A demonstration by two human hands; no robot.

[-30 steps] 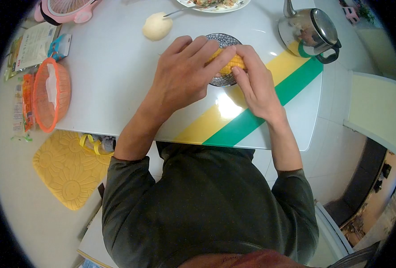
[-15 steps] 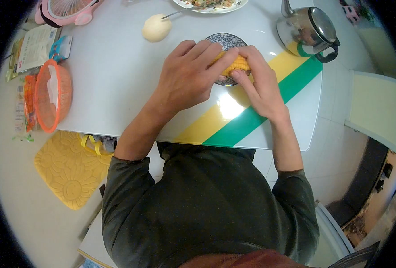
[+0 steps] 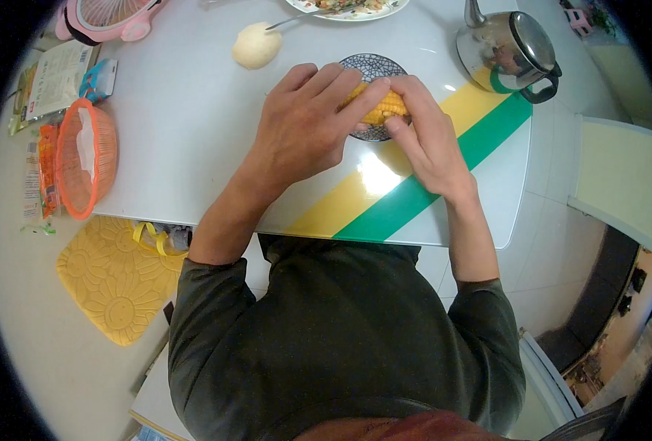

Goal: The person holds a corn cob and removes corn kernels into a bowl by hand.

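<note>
Print on the white packet, upper left of frame, is too small to read. Left hand arches palm-down, right hand sits opposite with thumb bent — both have fingers closed on the corn cob. Cob's yellow, rowed kernels, partly finger-hidden — upper centre of frame, over the round patterned dish.

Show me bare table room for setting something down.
The widest bare patch of table lies between the orange basket and the left hand. A smaller one lies between the patterned dish and the kettle. Crowded: over the dish, where that hand and the right hand hold the corn, and where the bun sits beside the plate.
</note>
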